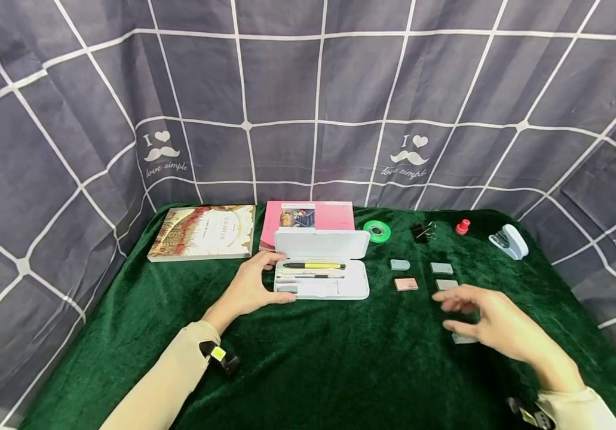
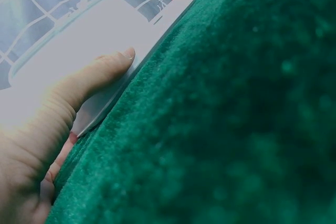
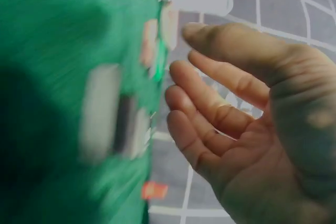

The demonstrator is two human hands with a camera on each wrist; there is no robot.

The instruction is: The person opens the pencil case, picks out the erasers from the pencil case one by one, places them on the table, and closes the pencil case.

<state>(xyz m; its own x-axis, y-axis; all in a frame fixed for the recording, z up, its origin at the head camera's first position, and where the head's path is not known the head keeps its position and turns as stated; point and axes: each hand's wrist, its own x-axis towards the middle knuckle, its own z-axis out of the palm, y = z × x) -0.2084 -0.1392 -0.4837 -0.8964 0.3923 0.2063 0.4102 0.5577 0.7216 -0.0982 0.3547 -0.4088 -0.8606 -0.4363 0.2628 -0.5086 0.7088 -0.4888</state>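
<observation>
A white pencil case (image 1: 358, 280) lies with its lid raised at the middle of the cloth. Inside it are a yellow-and-black pen (image 1: 315, 266), a thinner pen (image 1: 318, 276) and a small grey block (image 1: 287, 289) at the left end. My left hand (image 1: 251, 286) grips the case's left end, thumb at the front edge, fingers at the back. Over several small eraser-like blocks hovers my right hand (image 1: 493, 316), fingers loosely bent, nothing held. Near it are a pink block (image 1: 406, 284), a grey-blue one (image 1: 441, 268) and another (image 1: 463, 339) partly hidden under the hand.
Behind the case lies a pink book (image 1: 334, 215), with an illustrated book (image 1: 205, 232) to its left. Along the back right stand green tape (image 1: 377, 231), a black binder clip (image 1: 420, 233), a red bottle-shaped item (image 1: 462, 227) and a white-and-grey stapler-like tool (image 1: 509, 242).
</observation>
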